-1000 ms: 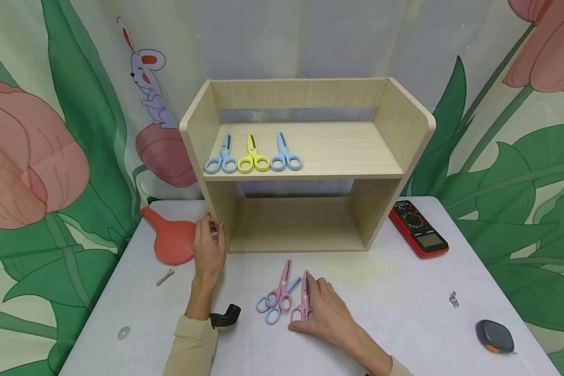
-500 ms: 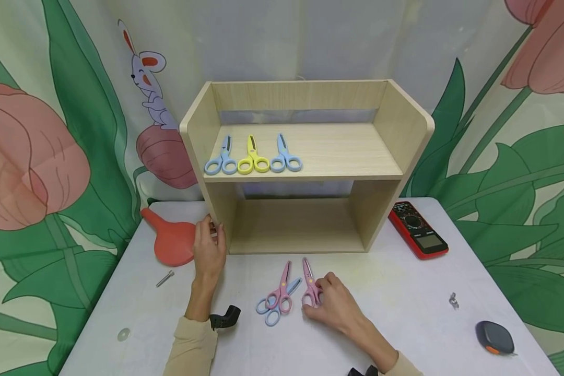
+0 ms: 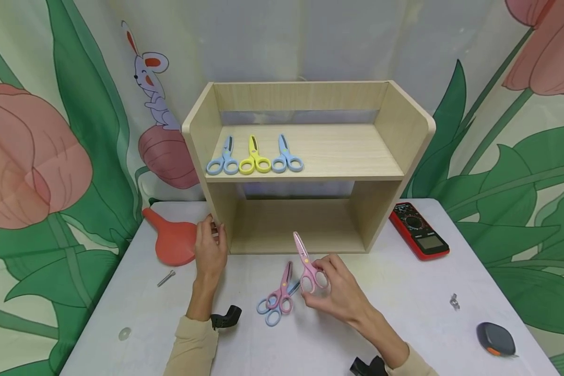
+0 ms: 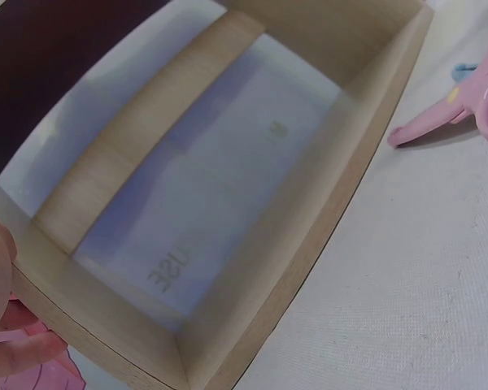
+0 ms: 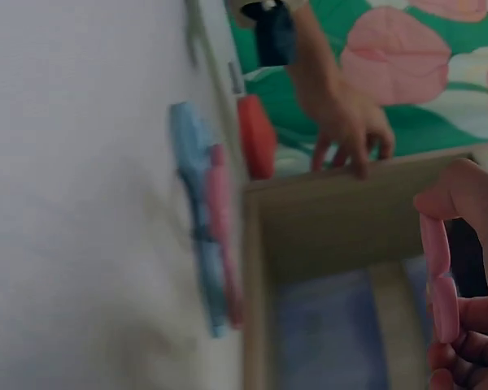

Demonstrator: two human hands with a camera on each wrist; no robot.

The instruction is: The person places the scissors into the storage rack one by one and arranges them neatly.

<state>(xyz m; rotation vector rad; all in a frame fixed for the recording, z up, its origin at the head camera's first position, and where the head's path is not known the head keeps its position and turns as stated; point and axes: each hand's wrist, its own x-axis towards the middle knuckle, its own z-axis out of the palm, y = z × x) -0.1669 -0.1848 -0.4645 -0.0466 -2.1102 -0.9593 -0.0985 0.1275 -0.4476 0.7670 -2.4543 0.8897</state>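
The right hand [image 3: 338, 292] pinched the pink scissors [image 3: 307, 265] by their handle loops, thumb against one side and fingers against the other, and held them off the tabletop [image 3: 404, 303]. Their long axis ran away from the person, loops nearest the palm, closed blades pointing toward the wooden shelf unit [image 3: 343, 151] and leaning a little to the left. In the head view the blade tip overlapped the front of the lower compartment, while the upper board stood higher and farther back. On that board lay a row: a left blue pair [image 3: 226, 155], a yellow pair [image 3: 253, 155] and a right blue pair [image 3: 284, 153], blades all toward the back. The right blue pair was the nearest of the row to the held tip, beyond it and slightly left. The right hand was clearly the nearer one to the scissors; the left hand [image 3: 210, 250] was at the unit's left side panel, fingers bent, though I cannot tell whether it gripped the wood or merely touched it. Just left of the held loops, a second pink pair [image 3: 282, 292] lay across a loose blue pair [image 3: 293, 286].
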